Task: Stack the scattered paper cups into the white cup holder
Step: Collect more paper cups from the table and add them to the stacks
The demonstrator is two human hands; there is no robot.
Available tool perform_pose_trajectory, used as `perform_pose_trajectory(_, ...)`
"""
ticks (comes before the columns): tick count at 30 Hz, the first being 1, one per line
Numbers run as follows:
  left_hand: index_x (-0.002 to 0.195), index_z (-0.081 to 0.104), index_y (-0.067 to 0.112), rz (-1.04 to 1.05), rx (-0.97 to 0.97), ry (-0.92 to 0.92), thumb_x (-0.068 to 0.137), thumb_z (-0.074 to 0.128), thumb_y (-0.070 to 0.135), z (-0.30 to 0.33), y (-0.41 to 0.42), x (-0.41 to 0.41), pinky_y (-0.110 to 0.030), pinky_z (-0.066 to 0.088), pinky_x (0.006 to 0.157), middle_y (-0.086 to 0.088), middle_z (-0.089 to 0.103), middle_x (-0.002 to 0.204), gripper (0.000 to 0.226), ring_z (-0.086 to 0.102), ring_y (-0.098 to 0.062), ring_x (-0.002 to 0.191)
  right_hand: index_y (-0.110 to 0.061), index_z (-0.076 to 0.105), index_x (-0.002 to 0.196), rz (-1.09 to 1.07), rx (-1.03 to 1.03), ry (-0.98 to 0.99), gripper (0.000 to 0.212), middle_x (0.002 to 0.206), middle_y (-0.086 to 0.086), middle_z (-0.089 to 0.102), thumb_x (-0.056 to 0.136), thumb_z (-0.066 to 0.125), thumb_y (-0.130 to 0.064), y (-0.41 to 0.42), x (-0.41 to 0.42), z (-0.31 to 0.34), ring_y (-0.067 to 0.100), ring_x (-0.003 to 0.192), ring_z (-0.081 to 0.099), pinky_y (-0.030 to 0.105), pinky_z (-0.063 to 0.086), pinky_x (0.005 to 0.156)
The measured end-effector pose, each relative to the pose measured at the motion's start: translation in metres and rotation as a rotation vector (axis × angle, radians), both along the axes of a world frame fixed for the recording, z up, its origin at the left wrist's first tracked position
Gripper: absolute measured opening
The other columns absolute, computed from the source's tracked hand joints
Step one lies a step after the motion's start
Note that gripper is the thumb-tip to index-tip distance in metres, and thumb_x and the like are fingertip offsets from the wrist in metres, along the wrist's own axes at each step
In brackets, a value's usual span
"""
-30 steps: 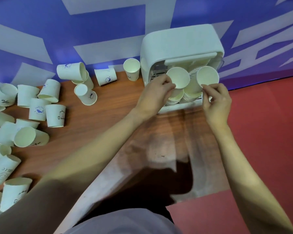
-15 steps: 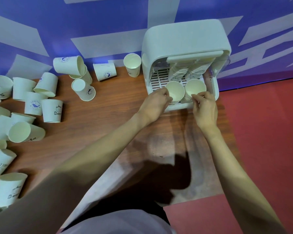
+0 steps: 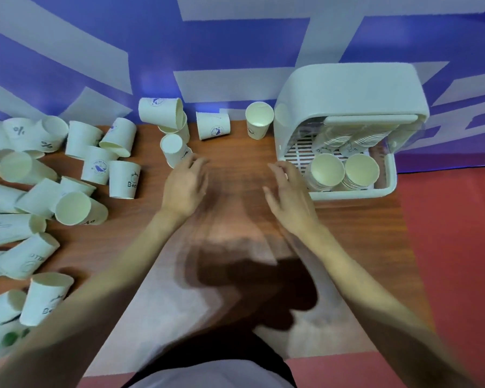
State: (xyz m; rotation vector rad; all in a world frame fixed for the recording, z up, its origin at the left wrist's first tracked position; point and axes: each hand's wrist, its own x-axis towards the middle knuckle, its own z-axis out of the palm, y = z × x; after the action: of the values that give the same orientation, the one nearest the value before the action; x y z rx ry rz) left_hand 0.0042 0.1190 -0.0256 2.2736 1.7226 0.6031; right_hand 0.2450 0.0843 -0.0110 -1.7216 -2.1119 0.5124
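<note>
The white cup holder (image 3: 350,91) stands at the table's back right with its front open. Two cup stacks (image 3: 327,170) (image 3: 361,169) lie inside it, mouths facing me. Several loose paper cups (image 3: 95,166) are scattered over the table's left side, some upright, some on their sides. One upside-down cup (image 3: 175,149) stands just beyond my left hand (image 3: 186,186), which hovers empty with relaxed fingers. My right hand (image 3: 287,191) is also empty, fingers spread, just left of the holder's front rim.
The wooden table (image 3: 235,152) ends against a blue and white wall. An upright cup (image 3: 259,123) stands beside the holder's left wall. Red floor lies to the right of the table. My shadow falls on the near part of the table.
Both hands have let go of the cup stacks in the holder and moved left, away from it. The view has shifted left too.
</note>
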Motion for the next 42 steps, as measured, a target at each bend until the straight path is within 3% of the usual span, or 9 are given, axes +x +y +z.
perform_pose_trajectory(5,0.115,0.057,0.001,-0.063,0.044,0.131,0.085,0.056,0.004,0.024,0.052,-0.056,-0.041,0.050,0.076,-0.013,0.058,0.120,0.030,0.056,-0.035,0.100,-0.007,0.032,0.142,0.118,-0.087,-0.061,0.055,0.140,0.013,0.032,0.093,0.053,-0.020,0.035,-0.050,-0.004,0.027,0.128,0.037,0.039,0.037,0.106)
perform_pose_trajectory(9,0.117,0.053,0.003,-0.245,0.008,0.355,0.084,0.055,-0.001,0.038,0.098,-0.073,-0.041,0.049,0.056,-0.010,0.052,0.126,0.033,0.059,-0.036,0.092,-0.007,0.031,0.141,0.012,-0.074,-0.145,0.058,0.142,0.017,0.031,0.089,0.055,-0.012,0.078,-0.072,-0.006,0.034,0.123,0.043,0.042,0.043,0.096)
perform_pose_trajectory(11,0.117,0.054,0.004,-0.305,-0.023,0.446,0.084,0.055,-0.003,0.037,0.116,-0.076,-0.033,0.038,0.047,-0.008,0.051,0.125,0.034,0.060,-0.035,0.085,-0.005,0.036,0.135,-0.063,-0.070,-0.178,0.054,0.137,0.018,0.034,0.085,0.056,-0.007,0.101,-0.076,-0.008,0.036,0.115,0.047,0.042,0.046,0.086)
perform_pose_trajectory(18,0.107,0.059,0.005,-0.412,-0.115,0.708,0.081,0.049,-0.008,0.049,0.141,-0.075,-0.033,0.032,0.055,-0.012,0.054,0.113,0.031,0.058,-0.033,0.091,-0.002,0.035,0.136,-0.167,-0.178,-0.196,0.053,0.134,0.019,0.038,0.086,0.052,-0.008,0.146,-0.079,-0.015,0.041,0.103,0.054,0.045,0.049,0.075)
perform_pose_trajectory(24,0.114,0.057,0.004,-0.404,-0.182,0.881,0.083,0.042,-0.006,0.057,0.139,-0.071,-0.027,0.013,0.045,-0.015,0.049,0.125,0.035,0.058,-0.031,0.091,0.003,0.046,0.119,-0.230,-0.226,-0.213,0.034,0.122,0.021,0.046,0.087,0.053,-0.006,0.150,-0.086,-0.022,0.038,0.111,0.047,0.043,0.043,0.088)
perform_pose_trajectory(28,0.103,0.060,0.001,-0.306,-0.190,0.818,0.078,0.050,-0.011,0.068,0.130,-0.071,-0.031,0.032,0.052,-0.021,0.045,0.122,0.030,0.060,-0.034,0.088,0.005,0.050,0.116,-0.294,-0.212,-0.182,0.031,0.123,0.022,0.046,0.087,0.053,-0.004,0.144,-0.085,-0.024,0.037,0.112,0.046,0.041,0.040,0.094)
perform_pose_trajectory(33,0.097,0.057,0.001,-0.180,-0.153,0.668,0.074,0.054,-0.013,0.080,0.108,-0.074,-0.032,0.030,0.050,-0.020,0.047,0.113,0.027,0.058,-0.035,0.076,0.004,0.052,0.118,-0.256,-0.140,-0.127,0.035,0.122,0.022,0.046,0.085,0.055,-0.007,0.123,-0.084,-0.014,0.037,0.109,0.048,0.043,0.041,0.092)
perform_pose_trajectory(38,0.090,0.059,0.000,-0.110,0.022,0.338,0.078,0.057,-0.007,0.085,0.068,-0.067,-0.039,0.041,0.049,-0.016,0.049,0.094,0.014,0.052,-0.035,0.072,0.000,0.056,0.111,-0.129,0.021,0.097,0.027,0.112,0.018,0.050,0.085,0.055,-0.003,0.094,-0.071,0.002,0.035,0.097,0.057,0.051,0.049,0.084)
perform_pose_trajectory(42,0.101,0.060,0.009,-0.080,0.157,-0.004,0.085,0.060,0.003,0.089,0.032,-0.042,-0.039,0.046,0.052,-0.006,0.050,0.095,0.018,0.051,-0.026,0.074,-0.002,0.060,0.098,-0.040,0.187,0.175,0.011,0.100,0.014,0.053,0.091,0.052,-0.003,0.062,-0.047,0.029,0.029,0.087,0.058,0.045,0.050,0.078)
